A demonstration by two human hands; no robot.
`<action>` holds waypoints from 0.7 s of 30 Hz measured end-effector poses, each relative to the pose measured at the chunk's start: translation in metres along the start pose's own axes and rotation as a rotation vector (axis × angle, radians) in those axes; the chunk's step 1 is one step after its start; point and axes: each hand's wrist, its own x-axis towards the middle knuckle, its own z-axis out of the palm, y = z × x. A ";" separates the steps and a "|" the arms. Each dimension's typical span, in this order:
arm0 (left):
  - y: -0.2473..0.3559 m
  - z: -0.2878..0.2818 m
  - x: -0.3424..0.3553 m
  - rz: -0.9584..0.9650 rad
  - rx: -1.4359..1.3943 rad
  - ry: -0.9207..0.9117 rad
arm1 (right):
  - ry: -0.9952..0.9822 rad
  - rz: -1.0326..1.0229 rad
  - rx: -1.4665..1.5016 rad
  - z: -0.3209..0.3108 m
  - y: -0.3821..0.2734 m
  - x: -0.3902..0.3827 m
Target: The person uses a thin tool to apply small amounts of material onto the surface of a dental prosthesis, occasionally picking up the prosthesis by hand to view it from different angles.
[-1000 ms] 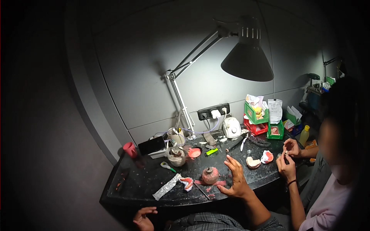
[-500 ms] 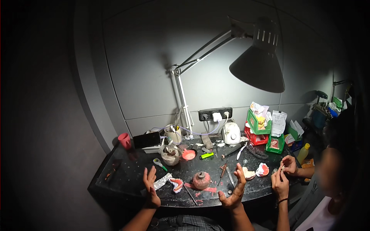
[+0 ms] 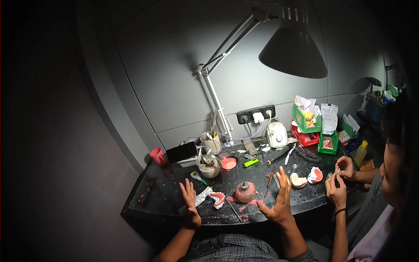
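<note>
My left hand (image 3: 190,204) is raised at the table's front edge, fingers stretched apart and holding nothing. Closest to it are crumpled foil (image 3: 204,196) and a white plaster dental model with pink wax (image 3: 217,199). My right hand (image 3: 279,206) is also up, palm turned inward, thumb and fingers spread with nothing in them. Between the hands stands a round, pink-smeared burner (image 3: 245,192) beside a strip of pink wax (image 3: 233,199). A thin metal tool (image 3: 234,208) lies in front of it. Beyond my right hand is a brown-handled tool (image 3: 270,178).
Two more dental models, one cream (image 3: 298,180) and one pink and white (image 3: 315,175), lie at right. A co-worker's hands (image 3: 338,183) pinch a small item beside them. Behind are a green lighter (image 3: 251,163), a pink dish (image 3: 229,163), stacked bins (image 3: 307,121) and a lamp (image 3: 293,54).
The whole view has tilted and shifted, so the table sits farther right and higher in the picture. Both my hands stay raised and open. The co-worker still holds the small item.
</note>
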 end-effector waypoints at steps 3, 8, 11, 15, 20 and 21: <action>0.005 0.005 -0.001 -0.033 -0.015 -0.023 | -0.041 -0.010 -0.019 0.000 0.001 0.002; 0.007 0.005 -0.001 -0.056 0.002 -0.037 | -0.066 -0.006 0.014 0.000 0.000 0.004; 0.009 0.005 -0.003 -0.064 0.011 -0.061 | -0.075 -0.001 0.013 0.001 -0.001 0.005; 0.005 0.001 -0.002 -0.042 0.019 -0.128 | -0.080 -0.010 -0.001 0.000 -0.002 0.006; 0.000 -0.004 -0.005 -0.023 0.062 -0.200 | -0.057 0.010 0.029 0.007 0.002 0.002; -0.001 -0.003 -0.007 -0.013 0.054 -0.225 | -0.001 -0.003 0.068 0.009 0.004 0.000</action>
